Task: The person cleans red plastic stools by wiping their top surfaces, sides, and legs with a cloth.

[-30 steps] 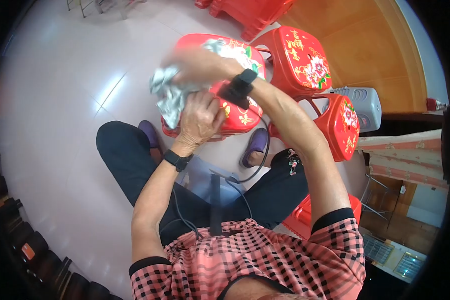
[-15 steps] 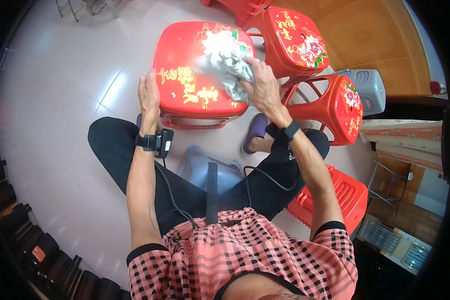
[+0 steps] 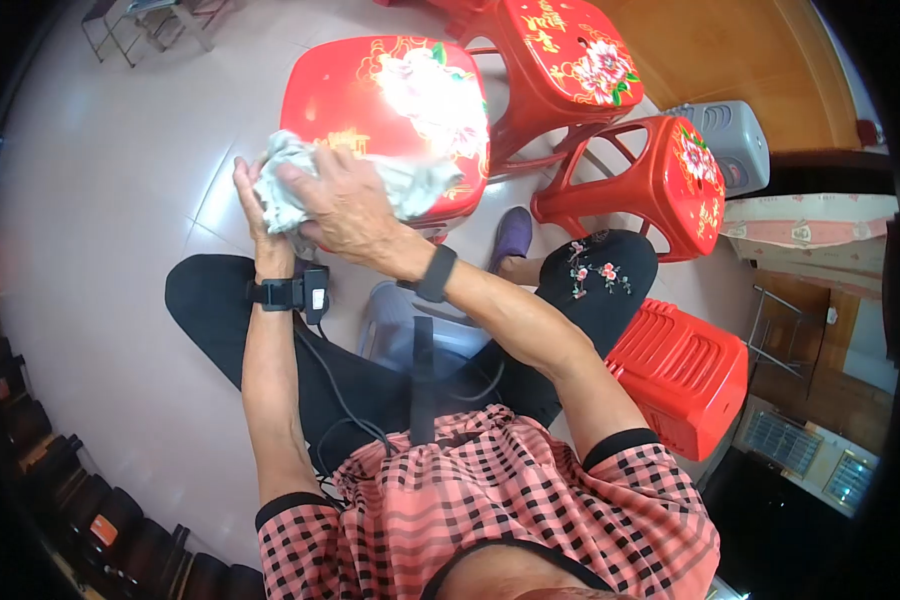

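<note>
A light grey-white cloth (image 3: 405,182) is bunched over the near left corner of a red stool's seat (image 3: 335,85), which bears a flower print and yellow characters. My right hand (image 3: 355,210) grips the cloth, its fingers pressed into the folds. At the seat's left edge is my left hand (image 3: 253,200), upright beside the cloth's bunched end; its fingers are partly hidden by the cloth, so its hold is unclear. Black straps with cables are on both wrists.
Two more red stools, one behind (image 3: 580,60) and one lower (image 3: 685,190), stand to the right. A grey plastic stool (image 3: 730,145) is beyond them. Near my right knee lies a red ribbed stool (image 3: 680,370). Blue-grey plastic (image 3: 395,325) shows between my legs.
My right hand has swept the cloth leftward across the seat to my left hand. The view has shifted, with the stools now higher and farther left in it.
</note>
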### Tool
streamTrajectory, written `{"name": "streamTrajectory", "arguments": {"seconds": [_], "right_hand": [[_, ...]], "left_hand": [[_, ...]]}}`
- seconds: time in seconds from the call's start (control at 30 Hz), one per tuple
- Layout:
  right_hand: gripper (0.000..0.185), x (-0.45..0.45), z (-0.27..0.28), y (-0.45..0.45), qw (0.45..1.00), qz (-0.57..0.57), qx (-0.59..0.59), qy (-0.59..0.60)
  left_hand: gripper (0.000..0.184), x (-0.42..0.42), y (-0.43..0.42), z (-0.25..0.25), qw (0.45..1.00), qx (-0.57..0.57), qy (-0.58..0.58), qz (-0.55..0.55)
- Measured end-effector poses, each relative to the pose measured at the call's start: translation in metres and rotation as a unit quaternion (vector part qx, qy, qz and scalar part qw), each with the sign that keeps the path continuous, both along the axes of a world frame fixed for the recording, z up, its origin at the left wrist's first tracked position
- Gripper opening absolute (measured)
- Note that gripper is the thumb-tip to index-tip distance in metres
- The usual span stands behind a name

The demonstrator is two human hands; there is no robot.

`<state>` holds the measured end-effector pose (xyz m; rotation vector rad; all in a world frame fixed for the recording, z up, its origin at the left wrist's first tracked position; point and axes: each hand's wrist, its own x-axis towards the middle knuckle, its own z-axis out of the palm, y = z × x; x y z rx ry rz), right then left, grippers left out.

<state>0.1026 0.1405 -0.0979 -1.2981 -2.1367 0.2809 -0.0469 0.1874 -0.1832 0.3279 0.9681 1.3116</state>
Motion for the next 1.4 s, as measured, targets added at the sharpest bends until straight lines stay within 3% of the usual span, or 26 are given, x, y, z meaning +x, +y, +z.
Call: {"name": "streamTrajectory", "arguments": {"seconds": [0.07,0.2,0.27,0.33,0.4,0.5,0.57,0.67,0.77,0.87,0.9,1.0,1.07,1.13,1.27,1.33,1.4], "right_hand": [[0.070,0.006,0.004,0.003,0.999,0.032,0.000,-0.002],[0.064,0.042,-0.011,-0.011,0.996,0.076,0.015,-0.042],[0.062,0.076,-0.009,-0.029,0.993,0.095,0.017,-0.065],[0.067,0.111,-0.017,-0.044,0.991,0.067,0.062,-0.099],[0.072,0.142,-0.011,-0.061,0.993,0.004,0.034,-0.111],[0.080,0.168,-0.016,-0.076,0.990,-0.137,-0.014,-0.034],[0.081,0.167,-0.025,-0.081,0.972,-0.210,-0.054,0.086],[0.076,0.162,-0.047,-0.087,0.914,-0.287,-0.123,0.258],[0.071,0.151,-0.058,-0.092,0.821,-0.322,-0.182,0.434],[0.070,0.141,-0.088,-0.090,0.831,-0.363,-0.145,0.394],[0.068,0.140,-0.113,-0.089,0.854,-0.394,-0.089,0.328],[0.066,0.120,-0.125,-0.091,0.782,-0.354,-0.156,0.489],[0.064,0.113,-0.129,-0.096,0.727,-0.332,-0.263,0.541],[0.063,0.069,-0.086,-0.091,0.679,-0.373,-0.325,0.542],[0.062,0.016,-0.122,-0.094,0.642,-0.336,-0.320,0.611],[0.059,0.004,-0.115,-0.089,0.572,-0.363,-0.522,0.518],[0.050,-0.001,-0.131,-0.087,0.503,-0.296,-0.587,0.561]], "left_hand": [[0.072,-0.002,0.001,0.000,0.999,0.022,-0.035,-0.027],[0.079,0.007,-0.004,-0.005,0.996,-0.027,0.081,-0.021],[0.078,0.018,-0.005,-0.001,0.997,-0.025,0.070,-0.007],[0.073,0.019,-0.004,-0.014,0.996,-0.022,0.090,-0.003],[0.064,0.019,-0.003,-0.026,0.998,0.005,0.061,-0.029],[0.060,0.031,-0.003,-0.016,0.995,0.049,0.051,-0.065],[0.058,0.033,-0.006,-0.006,0.996,0.034,0.053,-0.068],[0.056,0.037,-0.009,0.001,0.996,0.036,0.054,-0.057],[0.054,0.039,-0.005,-0.005,0.998,0.035,0.029,-0.049],[0.054,0.043,-0.004,-0.008,0.999,0.031,0.001,-0.045],[0.054,0.044,-0.004,-0.011,0.999,0.033,0.004,-0.042],[0.054,0.047,-0.004,-0.014,0.999,0.035,0.008,-0.032],[0.053,0.051,-0.005,-0.009,0.999,0.030,0.005,-0.030],[0.053,0.055,-0.006,-0.011,0.998,0.046,-0.005,-0.033],[0.053,0.056,-0.006,-0.010,0.996,0.065,-0.012,-0.067],[0.055,0.056,-0.012,0.006,0.996,0.029,-0.003,-0.085],[0.056,0.054,-0.006,-0.008,0.996,0.018,-0.018,-0.081]]}}
